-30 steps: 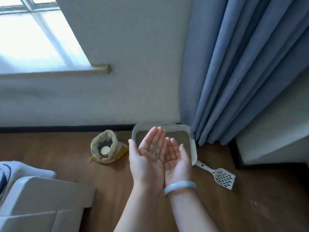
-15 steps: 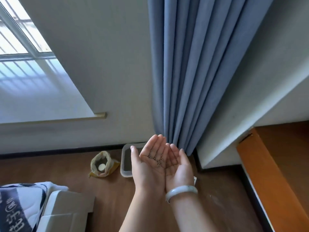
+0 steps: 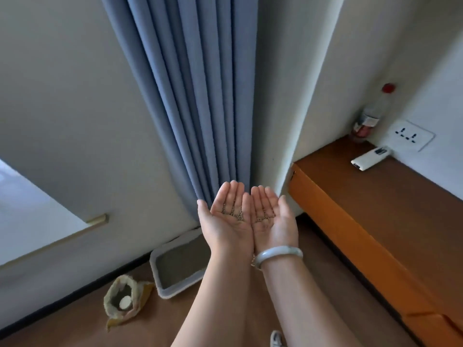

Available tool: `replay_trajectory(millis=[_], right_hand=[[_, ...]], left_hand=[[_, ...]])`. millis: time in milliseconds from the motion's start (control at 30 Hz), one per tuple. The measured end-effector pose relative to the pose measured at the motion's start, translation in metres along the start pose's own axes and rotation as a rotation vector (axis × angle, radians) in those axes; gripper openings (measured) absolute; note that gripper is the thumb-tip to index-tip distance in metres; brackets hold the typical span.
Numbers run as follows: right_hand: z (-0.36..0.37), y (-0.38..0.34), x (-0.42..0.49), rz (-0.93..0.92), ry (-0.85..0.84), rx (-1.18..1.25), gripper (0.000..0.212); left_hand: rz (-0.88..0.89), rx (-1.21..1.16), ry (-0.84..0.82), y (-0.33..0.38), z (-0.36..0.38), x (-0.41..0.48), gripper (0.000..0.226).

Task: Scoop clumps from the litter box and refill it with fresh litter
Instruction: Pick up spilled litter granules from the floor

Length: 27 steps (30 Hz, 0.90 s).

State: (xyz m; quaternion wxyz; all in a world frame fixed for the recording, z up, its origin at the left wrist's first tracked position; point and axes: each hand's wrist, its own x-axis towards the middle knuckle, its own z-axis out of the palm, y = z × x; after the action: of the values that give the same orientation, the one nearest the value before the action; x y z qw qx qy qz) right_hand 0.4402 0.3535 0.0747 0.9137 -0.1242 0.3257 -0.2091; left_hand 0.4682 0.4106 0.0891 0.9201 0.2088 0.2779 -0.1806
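Head view: left hand and right hand cupped together, raised well clear of the grey rectangular plastic litter box, fingers straight, palms carrying loose grey litter granules, judged light and free-running, best supported from beneath.

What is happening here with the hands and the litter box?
A person holds the left hand and right hand side by side, palms up, with a few litter granules on them. The litter box, with grey litter in it, stands on the floor by the wall; an open litter bag sits beside it, untouched.
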Motion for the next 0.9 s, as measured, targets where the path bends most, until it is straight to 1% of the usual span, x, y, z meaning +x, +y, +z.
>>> replay_trajectory(millis=[233, 467, 700, 900], right_hand=[[-0.037, -0.058, -0.04, -0.278, 0.117, 0.132, 0.04], [-0.095, -0.127, -0.087, -0.547, 0.24, 0.249, 0.042], [-0.169, -0.201, -0.159, -0.789, 0.318, 0.395, 0.055], [-0.246, -0.254, -0.236, -0.94, 0.374, 0.513, 0.053]], left_hand=[[-0.282, 0.139, -0.065, -0.063, 0.01, -0.035, 0.056], [-0.517, 0.328, -0.191, -0.148, 0.006, -0.089, 0.058], [-0.743, 0.5, -0.348, -0.239, -0.013, -0.172, 0.062], [-0.877, 0.605, -0.414, -0.312, -0.047, -0.262, 0.064]])
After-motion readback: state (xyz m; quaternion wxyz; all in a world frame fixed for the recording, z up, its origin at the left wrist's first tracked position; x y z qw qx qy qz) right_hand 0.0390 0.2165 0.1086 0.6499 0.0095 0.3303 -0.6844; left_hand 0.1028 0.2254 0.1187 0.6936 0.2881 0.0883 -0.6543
